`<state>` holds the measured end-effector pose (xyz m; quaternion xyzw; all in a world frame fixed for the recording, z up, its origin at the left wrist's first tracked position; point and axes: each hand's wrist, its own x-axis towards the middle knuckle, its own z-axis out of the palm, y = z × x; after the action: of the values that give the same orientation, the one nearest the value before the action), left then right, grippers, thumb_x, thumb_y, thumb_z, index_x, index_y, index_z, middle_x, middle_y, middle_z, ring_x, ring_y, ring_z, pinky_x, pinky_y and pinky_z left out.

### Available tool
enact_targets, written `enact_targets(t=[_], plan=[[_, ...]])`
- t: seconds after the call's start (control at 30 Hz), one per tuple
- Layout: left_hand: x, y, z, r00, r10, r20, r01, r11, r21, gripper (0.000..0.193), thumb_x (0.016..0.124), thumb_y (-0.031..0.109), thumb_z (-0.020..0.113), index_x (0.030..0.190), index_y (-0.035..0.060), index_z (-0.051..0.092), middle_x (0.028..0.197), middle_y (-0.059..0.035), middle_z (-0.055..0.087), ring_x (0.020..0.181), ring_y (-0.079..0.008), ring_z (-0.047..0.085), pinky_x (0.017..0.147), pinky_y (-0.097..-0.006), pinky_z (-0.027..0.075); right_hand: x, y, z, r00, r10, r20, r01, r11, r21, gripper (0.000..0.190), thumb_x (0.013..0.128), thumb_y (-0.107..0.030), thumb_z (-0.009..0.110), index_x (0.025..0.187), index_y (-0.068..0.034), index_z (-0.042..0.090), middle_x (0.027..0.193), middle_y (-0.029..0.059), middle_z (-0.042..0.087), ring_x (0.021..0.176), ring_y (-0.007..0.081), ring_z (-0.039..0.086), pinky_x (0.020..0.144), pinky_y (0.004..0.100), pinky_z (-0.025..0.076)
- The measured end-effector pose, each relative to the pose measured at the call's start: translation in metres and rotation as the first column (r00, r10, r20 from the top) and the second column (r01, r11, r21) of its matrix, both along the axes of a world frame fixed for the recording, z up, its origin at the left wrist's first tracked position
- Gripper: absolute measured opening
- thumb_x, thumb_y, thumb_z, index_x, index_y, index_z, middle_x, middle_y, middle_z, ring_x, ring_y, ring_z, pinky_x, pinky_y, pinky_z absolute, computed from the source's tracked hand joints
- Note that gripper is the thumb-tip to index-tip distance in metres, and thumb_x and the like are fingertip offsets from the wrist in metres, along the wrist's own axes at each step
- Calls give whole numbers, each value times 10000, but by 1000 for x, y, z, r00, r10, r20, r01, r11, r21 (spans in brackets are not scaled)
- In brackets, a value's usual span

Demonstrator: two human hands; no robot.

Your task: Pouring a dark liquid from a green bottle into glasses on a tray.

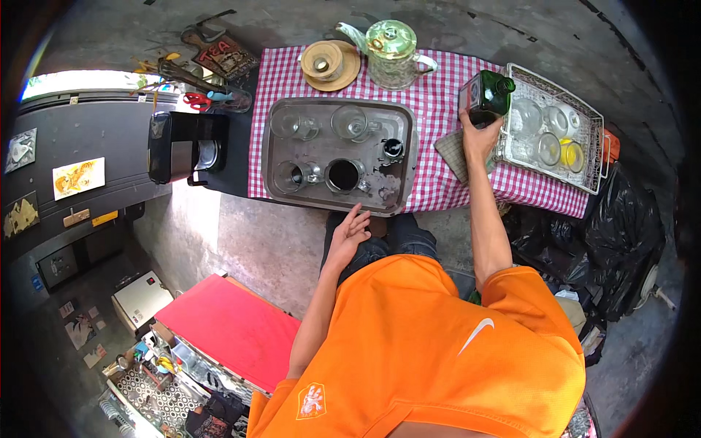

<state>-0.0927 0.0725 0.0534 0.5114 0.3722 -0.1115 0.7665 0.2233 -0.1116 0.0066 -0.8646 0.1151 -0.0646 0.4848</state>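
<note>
My right hand [480,138] grips a square green glass bottle [486,94], its uncapped-looking neck pointing away to the right. Below my left hand [350,235], held with spread fingers and nothing in it, is the front rim of a brown serving tray [312,205]; whether they touch I cannot tell. On the tray stand several glass mugs: the front right mug [344,175] holds dark liquid, and the front left mug [290,176] shows a little dark at its bottom. The back left mug [286,121] and back right mug [349,122] look clear. A small cup [392,148] of dark liquid sits amid spills.
A folded cloth [452,156] lies under my right forearm, beside a wire basket [553,174] of glassware. Behind the tray are a green patterned teapot [391,60] and a cup [321,61] on a wooden saucer. A black appliance [186,148] stands left; black plastic bags [624,224] sit right.
</note>
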Motion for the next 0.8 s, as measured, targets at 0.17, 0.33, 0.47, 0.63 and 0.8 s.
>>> enact_targets(t=[0.17, 0.33, 0.47, 0.63, 0.8], plan=[[1, -1, 2, 1000, 9, 15, -9, 1000, 10, 751, 809, -106, 538, 1508, 59, 320, 1427, -165, 501, 1310, -252, 487, 1018, -322, 432, -16, -7, -11, 977, 107, 186, -82, 987, -140, 964, 729, -311, 833, 1402, 107, 283, 1313, 336, 451, 1275, 450, 434, 1108, 474, 324], [1, 0, 3, 999, 40, 14, -40, 999, 20, 747, 809, -106, 545, 1504, 47, 318, 1426, -168, 502, 1315, -252, 484, 1025, -322, 426, -67, 3, -11, 967, 153, 202, -82, 944, -320, 905, 760, -211, 779, 1422, 107, 250, 1354, 342, 397, 1352, 455, 334, 1160, 466, 248], [5, -2, 3, 998, 52, 22, -52, 999, 3, 750, 804, -112, 552, 1501, 45, 321, 1426, -169, 501, 1315, -256, 485, 1027, -325, 427, -102, 12, -38, 912, 337, 233, -292, 934, -206, 781, 740, -132, 734, 1382, 65, 334, 1310, 297, 440, 1279, 429, 408, 1105, 470, 314], [9, -5, 9, 998, 52, 24, -53, 998, 32, 749, 813, -106, 540, 1508, 52, 311, 1424, -177, 498, 1303, -257, 493, 1009, -323, 437, -111, 38, -35, 742, 669, -43, -659, 739, 138, 786, 672, -166, 828, 1321, 22, 427, 1155, 196, 534, 1046, 329, 559, 954, 424, 461], [9, -13, 11, 996, 72, 59, -75, 996, 47, 746, 821, -90, 528, 1516, 50, 298, 1423, -188, 495, 1291, -263, 503, 991, -314, 446, -102, 56, -41, 680, 720, -137, -727, 687, 2, 918, 643, -209, 865, 1375, 22, 361, 1234, 223, 469, 1167, 372, 496, 994, 426, 442]])
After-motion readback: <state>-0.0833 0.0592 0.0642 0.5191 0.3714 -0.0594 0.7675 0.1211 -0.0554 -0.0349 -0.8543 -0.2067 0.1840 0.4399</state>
